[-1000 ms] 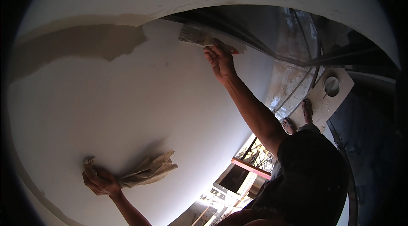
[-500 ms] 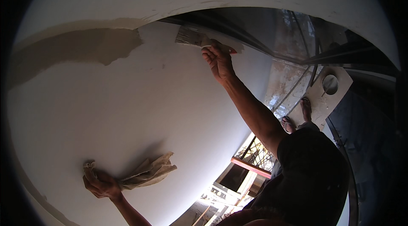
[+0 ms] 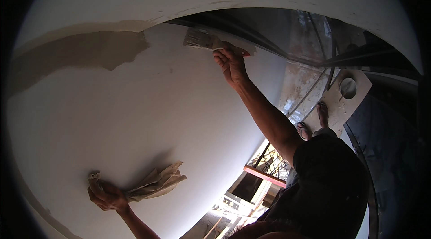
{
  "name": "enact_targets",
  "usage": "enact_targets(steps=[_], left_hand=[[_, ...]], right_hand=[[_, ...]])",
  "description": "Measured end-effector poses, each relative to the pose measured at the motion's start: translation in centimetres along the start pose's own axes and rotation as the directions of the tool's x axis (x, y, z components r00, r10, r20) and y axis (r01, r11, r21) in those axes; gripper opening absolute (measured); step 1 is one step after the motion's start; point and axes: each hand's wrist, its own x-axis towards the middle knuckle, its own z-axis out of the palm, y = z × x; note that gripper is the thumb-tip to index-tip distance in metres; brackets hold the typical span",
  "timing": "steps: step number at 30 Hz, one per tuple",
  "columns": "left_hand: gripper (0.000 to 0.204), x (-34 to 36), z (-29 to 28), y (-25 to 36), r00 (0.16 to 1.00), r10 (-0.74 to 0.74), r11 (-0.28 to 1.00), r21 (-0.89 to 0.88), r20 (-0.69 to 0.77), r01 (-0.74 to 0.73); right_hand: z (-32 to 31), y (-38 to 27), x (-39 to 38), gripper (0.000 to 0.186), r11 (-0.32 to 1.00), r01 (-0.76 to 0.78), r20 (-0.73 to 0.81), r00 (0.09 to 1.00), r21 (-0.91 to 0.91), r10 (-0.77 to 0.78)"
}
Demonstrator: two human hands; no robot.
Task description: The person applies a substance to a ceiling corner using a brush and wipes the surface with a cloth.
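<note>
White plaster covers the wall (image 3: 188, 117) the person works on, smooth and pale except for one tan, ragged patch (image 3: 90, 52) along its upper left, just under the ceiling edge. The right hand (image 3: 231, 64) is raised high, its fingers clamped round the handle of one wide paintbrush (image 3: 206, 41). The brush lies nearly level, its long axis running left to right, bristles pointing left and pressed on the wall close to the top corner, handle end pointing right toward a dark window frame (image 3: 287, 37). The left hand (image 3: 105, 196) sits low on the wall, well apart from the brush, fingers closed on one crumpled beige rag (image 3: 155, 183) that trails out to the right, flat against the plaster. Far below show the person's two sandalled feet (image 3: 314, 120) on a spattered board, with one round white bucket (image 3: 348, 87) beside them.
</note>
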Motion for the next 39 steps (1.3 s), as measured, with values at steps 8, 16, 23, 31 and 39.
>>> enact_targets(steps=[8, 16, 23, 31, 39], left_hand=[[0.028, 0.0, 0.0, 0.0, 1.000, -0.005, 1.000, 0.011, 0.002, 0.005], [0.026, -0.7, 0.1, -0.3, 0.998, -0.054, 0.999, -0.004, 0.026, 0.054], [0.028, -0.8, 0.1, -0.6, 0.999, -0.044, 0.999, 0.007, 0.027, 0.044], [0.028, -0.7, 0.3, -0.5, 0.999, -0.034, 0.999, 0.002, 0.037, 0.034], [0.029, -0.9, 0.3, -0.6, 0.997, -0.057, 0.998, 0.025, 0.046, 0.056]], right_hand=[[-0.4, 0.2, 0.1, 0.028, 1.000, -0.004, -0.011, 1.000, 0.006, 0.004], [-0.9, 0.1, 0.3, 0.026, 1.000, -0.001, -0.025, 1.000, -0.005, 0.001], [-0.9, -0.1, 0.3, 0.027, 1.000, -0.004, -0.028, 1.000, -0.010, 0.004], [-1.7, -0.2, 0.5, 0.027, 1.000, -0.007, -0.054, 0.999, -0.021, 0.006], [-2.4, -0.2, 0.8, 0.026, 1.000, 0.003, -0.050, 0.999, -0.025, -0.004]])
